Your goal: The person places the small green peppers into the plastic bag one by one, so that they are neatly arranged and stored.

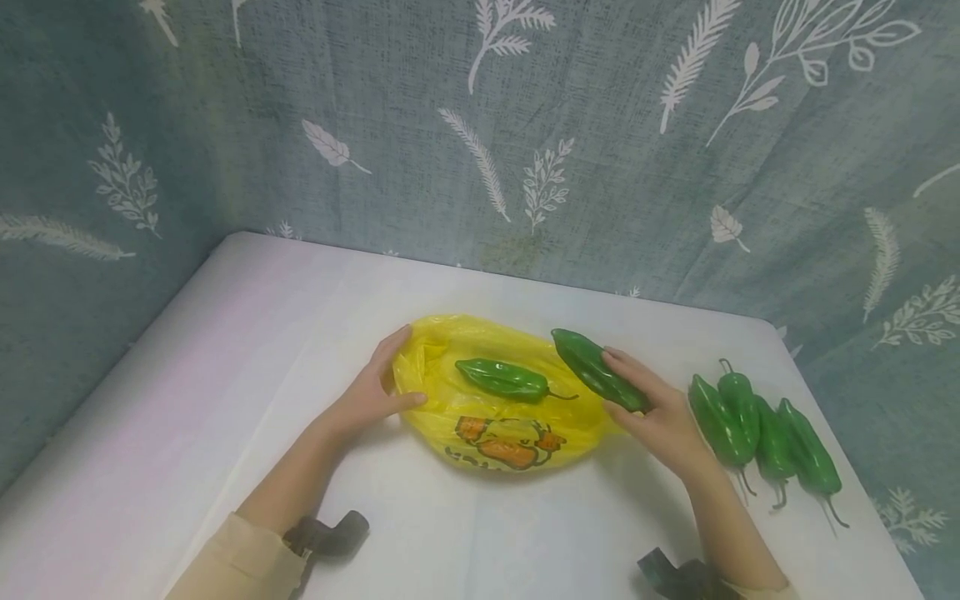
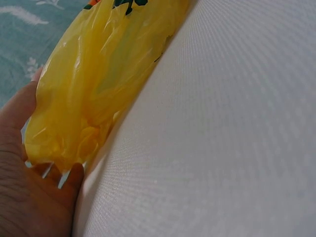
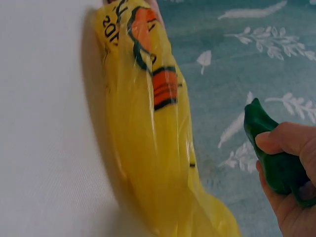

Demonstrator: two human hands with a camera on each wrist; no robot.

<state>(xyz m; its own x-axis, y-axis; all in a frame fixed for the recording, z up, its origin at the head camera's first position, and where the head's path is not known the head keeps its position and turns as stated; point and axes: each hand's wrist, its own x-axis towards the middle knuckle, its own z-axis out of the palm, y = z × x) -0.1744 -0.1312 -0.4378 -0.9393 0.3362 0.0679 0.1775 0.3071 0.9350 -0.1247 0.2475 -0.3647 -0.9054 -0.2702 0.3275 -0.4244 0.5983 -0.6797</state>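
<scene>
A yellow plastic bag printed with orange pepper shapes lies on the table with its mouth spread open. One green pepper rests inside it, stem toward the right. My left hand holds the bag's left edge, thumb over the near side and fingers around the far side. In the left wrist view, crumpled yellow plastic lies between thumb and fingers. Another green pepper is gripped in my right hand, above the bag's right side, tip pointing up-left. The right wrist view shows my thumb pressed along this pepper.
Several more green peppers lie in a cluster at the table's right side, just beyond my right forearm. The white table backs onto a teal curtain with white leaf prints. Dark wrist-mounted devices sit on both forearms.
</scene>
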